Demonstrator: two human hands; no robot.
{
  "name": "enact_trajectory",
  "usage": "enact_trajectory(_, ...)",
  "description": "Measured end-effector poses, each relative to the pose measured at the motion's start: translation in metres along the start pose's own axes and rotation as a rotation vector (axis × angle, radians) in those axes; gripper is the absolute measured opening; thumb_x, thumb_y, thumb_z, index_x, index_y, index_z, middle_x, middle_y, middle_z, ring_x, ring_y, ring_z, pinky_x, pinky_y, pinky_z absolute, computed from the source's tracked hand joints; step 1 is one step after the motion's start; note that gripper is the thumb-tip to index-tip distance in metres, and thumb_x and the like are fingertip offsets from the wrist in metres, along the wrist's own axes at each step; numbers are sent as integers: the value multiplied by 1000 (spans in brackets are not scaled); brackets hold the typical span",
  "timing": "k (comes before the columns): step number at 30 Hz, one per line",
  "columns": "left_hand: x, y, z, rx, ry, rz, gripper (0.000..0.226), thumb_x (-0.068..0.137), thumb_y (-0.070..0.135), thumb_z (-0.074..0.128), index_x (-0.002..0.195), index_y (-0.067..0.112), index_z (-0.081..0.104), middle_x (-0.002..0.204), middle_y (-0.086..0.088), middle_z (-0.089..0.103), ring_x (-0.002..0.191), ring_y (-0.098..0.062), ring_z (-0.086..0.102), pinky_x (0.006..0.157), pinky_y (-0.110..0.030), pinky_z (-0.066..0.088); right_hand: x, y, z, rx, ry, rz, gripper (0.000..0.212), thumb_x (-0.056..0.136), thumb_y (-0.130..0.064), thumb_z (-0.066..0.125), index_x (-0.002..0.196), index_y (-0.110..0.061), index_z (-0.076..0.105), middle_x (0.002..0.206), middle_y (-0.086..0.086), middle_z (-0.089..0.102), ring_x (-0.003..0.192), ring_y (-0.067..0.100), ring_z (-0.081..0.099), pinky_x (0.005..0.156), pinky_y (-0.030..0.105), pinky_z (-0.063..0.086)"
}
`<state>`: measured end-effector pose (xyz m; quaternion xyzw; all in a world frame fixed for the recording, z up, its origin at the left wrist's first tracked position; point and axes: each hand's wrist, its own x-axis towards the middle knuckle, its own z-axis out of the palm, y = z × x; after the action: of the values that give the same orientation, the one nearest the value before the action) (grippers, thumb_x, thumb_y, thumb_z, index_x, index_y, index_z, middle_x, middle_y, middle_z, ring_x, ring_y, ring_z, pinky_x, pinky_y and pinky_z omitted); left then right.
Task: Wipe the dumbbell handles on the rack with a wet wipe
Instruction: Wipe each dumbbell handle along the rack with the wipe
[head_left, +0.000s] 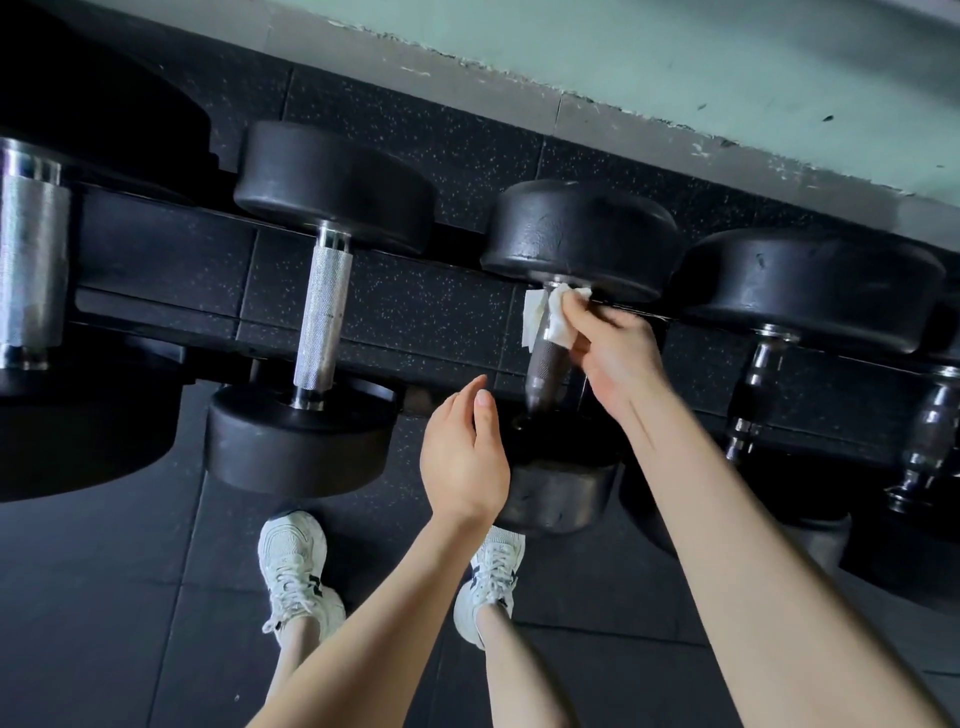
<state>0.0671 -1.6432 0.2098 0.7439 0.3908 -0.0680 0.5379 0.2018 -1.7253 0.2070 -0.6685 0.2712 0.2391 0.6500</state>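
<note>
Several black dumbbells lie side by side on a low black rack. My right hand grips a white wet wipe wrapped round the far end of the middle dumbbell's dark handle, just under its far head. My left hand hovers with relaxed fingers beside that dumbbell's near head, holding nothing. To the left sits a dumbbell with a bright knurled handle.
A much larger dumbbell with a thick chrome handle fills the far left. Two dumbbells with ridged dark handles lie to the right. My white sneakers stand on black rubber floor tiles. A pale green wall runs behind the rack.
</note>
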Motion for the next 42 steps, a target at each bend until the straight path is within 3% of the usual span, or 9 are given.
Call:
enact_trajectory(3,-1,0,1,-13,3,-35,45,100,34,30,135,15,50,133,1,56,126,-14,48,108,-30,34,2,2,15,-639,293,-250,34,71,-32,74,51,-7,60,51,-6,38,62,11,47,59,27,37)
enact_trajectory(5,-1,0,1,-10,7,-55,40,102,28,33,138,16,46,138,1,52,130,-13,45,108,-24,30,-3,-1,22,-765,339,-303,35,73,-35,71,54,-8,60,50,-1,36,61,14,46,59,24,32)
enact_trajectory(9,0,0,1,-15,2,-67,41,102,27,33,141,18,43,140,1,51,131,-12,43,106,-22,29,-10,6,11,-624,219,-259,51,76,-35,73,42,-16,39,44,-8,30,52,10,32,56,26,28)
enact_trajectory(15,2,-4,2,-10,4,-73,43,102,29,31,143,20,37,139,-1,52,130,-15,44,102,-23,30,-33,35,-9,-557,57,-155,43,79,-32,71,62,5,56,62,2,39,64,11,36,60,28,30)
enact_trajectory(21,2,-5,2,-9,6,-71,42,102,29,31,143,20,39,138,-1,53,129,-15,45,101,-22,30,-28,26,-24,-523,-118,37,36,76,-28,74,71,6,63,66,2,48,66,11,44,62,28,36)
enact_trajectory(25,3,-5,2,2,1,-71,42,102,27,31,142,21,40,135,-3,55,127,-17,47,97,-20,30,-18,18,-31,-81,-307,340,11,90,-3,55,83,-8,62,66,-3,69,62,7,64,67,25,55)
enact_trajectory(30,3,-6,3,17,-4,-63,43,102,27,30,144,21,37,138,-2,53,128,-16,46,97,-19,30,-22,21,-28,-19,-331,330,15,91,-1,51,83,-10,61,68,-5,70,62,5,66,63,22,56)
enact_trajectory(38,2,-3,3,1,-2,-72,43,102,28,29,144,23,36,140,2,50,128,-13,46,94,-16,28,-44,30,-7,-941,68,-79,31,78,-34,67,59,-10,63,51,-1,48,49,13,44,45,23,30)
enact_trajectory(42,2,-3,2,1,6,-63,43,102,27,31,144,22,37,137,1,53,126,-14,47,90,-15,28,-48,27,-6,-1131,-7,-38,27,72,-35,75,68,-9,67,56,1,51,53,16,49,46,24,29)
